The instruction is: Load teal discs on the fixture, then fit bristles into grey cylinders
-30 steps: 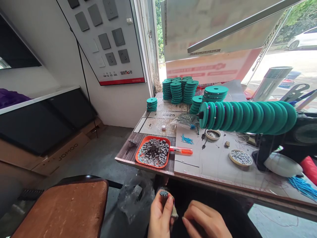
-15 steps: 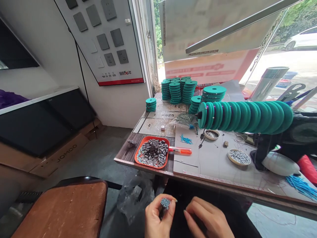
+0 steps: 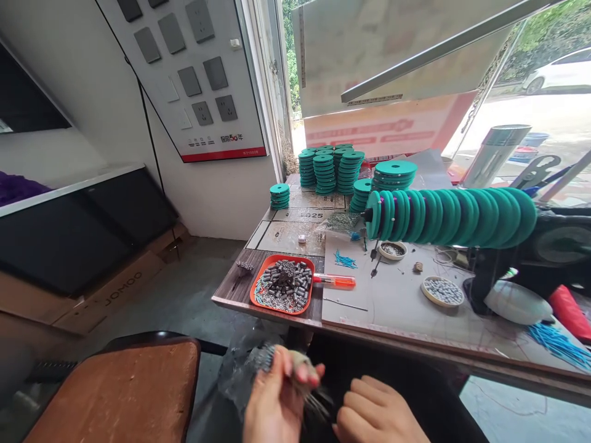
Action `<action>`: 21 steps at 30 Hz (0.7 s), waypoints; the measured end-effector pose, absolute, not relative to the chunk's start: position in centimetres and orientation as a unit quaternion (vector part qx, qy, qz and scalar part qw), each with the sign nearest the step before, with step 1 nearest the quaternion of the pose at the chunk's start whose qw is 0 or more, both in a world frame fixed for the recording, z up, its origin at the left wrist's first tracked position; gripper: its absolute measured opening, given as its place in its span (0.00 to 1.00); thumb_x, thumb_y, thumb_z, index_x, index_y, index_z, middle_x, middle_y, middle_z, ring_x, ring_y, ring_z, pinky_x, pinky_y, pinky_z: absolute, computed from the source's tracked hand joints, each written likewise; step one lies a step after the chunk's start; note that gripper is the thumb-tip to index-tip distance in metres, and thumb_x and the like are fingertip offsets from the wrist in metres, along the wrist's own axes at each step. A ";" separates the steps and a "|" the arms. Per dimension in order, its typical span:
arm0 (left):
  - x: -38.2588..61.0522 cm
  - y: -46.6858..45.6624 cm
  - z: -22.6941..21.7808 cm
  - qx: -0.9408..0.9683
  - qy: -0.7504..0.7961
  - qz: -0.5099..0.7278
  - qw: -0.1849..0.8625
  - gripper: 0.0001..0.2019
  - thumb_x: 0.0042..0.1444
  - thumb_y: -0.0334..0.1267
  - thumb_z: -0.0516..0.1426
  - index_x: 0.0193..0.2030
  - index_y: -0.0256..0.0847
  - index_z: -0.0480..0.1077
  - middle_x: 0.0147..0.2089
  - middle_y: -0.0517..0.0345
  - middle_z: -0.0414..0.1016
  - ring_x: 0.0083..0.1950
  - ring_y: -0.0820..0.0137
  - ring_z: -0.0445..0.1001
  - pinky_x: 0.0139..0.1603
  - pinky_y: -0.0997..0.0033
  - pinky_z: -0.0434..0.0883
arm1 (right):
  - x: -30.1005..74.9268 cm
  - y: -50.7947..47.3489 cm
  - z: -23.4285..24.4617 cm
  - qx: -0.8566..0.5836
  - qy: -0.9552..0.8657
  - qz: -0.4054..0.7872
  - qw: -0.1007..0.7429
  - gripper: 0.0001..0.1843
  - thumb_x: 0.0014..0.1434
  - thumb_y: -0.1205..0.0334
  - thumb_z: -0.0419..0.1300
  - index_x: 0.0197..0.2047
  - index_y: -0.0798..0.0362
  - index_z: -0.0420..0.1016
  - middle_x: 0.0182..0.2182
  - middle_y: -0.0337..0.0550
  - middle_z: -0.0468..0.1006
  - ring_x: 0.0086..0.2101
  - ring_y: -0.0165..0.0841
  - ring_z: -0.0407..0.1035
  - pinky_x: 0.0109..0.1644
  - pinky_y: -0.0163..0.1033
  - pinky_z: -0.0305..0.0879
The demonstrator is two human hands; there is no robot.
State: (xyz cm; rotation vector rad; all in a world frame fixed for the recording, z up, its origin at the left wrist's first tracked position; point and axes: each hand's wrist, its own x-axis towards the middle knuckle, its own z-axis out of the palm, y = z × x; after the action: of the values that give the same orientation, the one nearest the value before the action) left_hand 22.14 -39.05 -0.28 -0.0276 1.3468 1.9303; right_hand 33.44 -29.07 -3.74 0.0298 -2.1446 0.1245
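Note:
Below the table edge, my left hand (image 3: 274,397) is closed around a bundle of thin strands (image 3: 264,357). Small grey-blue heads cluster at the bundle's left end, and loose thin ends trail out on the right. Motion blurs this hand and the bundle. My right hand (image 3: 376,412) hangs just to the right, apart from the bundle, its fingers curled in; whatever may be inside them is hidden. On the table above, an orange tray (image 3: 295,312) holds many small dark metal cylinders and tiny bits.
Green discs (image 3: 452,215) line a horizontal spindle at right; stacks of green spools (image 3: 324,175) stand behind. An orange-handled tool (image 3: 339,282), blue strands (image 3: 345,259) and a dish of pale pellets (image 3: 442,302) lie on the table. A brown chair (image 3: 115,394) stands left.
My left hand has turned and moved left, tipping the bundle from end-on to sideways. My right hand has curled its fingers in more tightly. The view has shifted slightly.

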 end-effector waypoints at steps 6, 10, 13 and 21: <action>19.9 -40.1 0.2 -0.010 0.590 0.680 0.434 0.24 0.32 0.50 0.65 0.29 0.39 0.60 0.20 0.70 0.61 0.14 0.90 0.50 0.15 0.88 0.48 | 34.7 -28.9 -3.9 -0.073 -0.860 0.198 0.464 0.16 0.58 0.72 0.44 0.21 0.62 0.62 0.19 0.41 0.61 0.28 0.16 0.49 0.36 0.25 0.39; 22.8 -39.6 -3.3 0.091 0.606 0.617 0.493 0.27 0.28 0.45 0.68 0.37 0.35 0.69 0.35 0.57 0.75 0.23 0.87 0.66 0.24 0.87 0.60 | 34.3 -29.0 -4.3 -0.080 -0.852 0.194 0.480 0.18 0.59 0.69 0.45 0.21 0.61 0.67 0.19 0.41 0.63 0.29 0.15 0.51 0.37 0.24 0.40; 24.7 -38.5 -4.5 0.065 0.555 0.690 0.459 0.21 0.27 0.45 0.68 0.25 0.33 0.69 0.33 0.52 0.76 0.37 0.77 0.73 0.40 0.82 0.68 | 33.7 -29.3 -4.6 -0.077 -0.855 0.170 0.483 0.19 0.60 0.69 0.45 0.20 0.61 0.66 0.18 0.41 0.62 0.28 0.16 0.49 0.37 0.26 0.39; 23.4 -39.2 -2.2 -0.005 0.486 0.673 0.557 0.24 0.29 0.51 0.66 0.23 0.38 0.60 0.11 0.68 0.56 0.14 0.86 0.56 0.20 0.86 0.52 | 34.0 -27.4 -2.6 0.045 -0.892 0.049 0.448 0.17 0.60 0.67 0.43 0.22 0.60 0.63 0.15 0.41 0.58 0.26 0.18 0.46 0.38 0.28 0.34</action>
State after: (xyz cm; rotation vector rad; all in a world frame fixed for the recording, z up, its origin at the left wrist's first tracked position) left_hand 23.37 -39.18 -2.15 -0.0106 1.1469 1.5891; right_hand 33.97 -27.36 -2.56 0.1105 -2.2064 0.1224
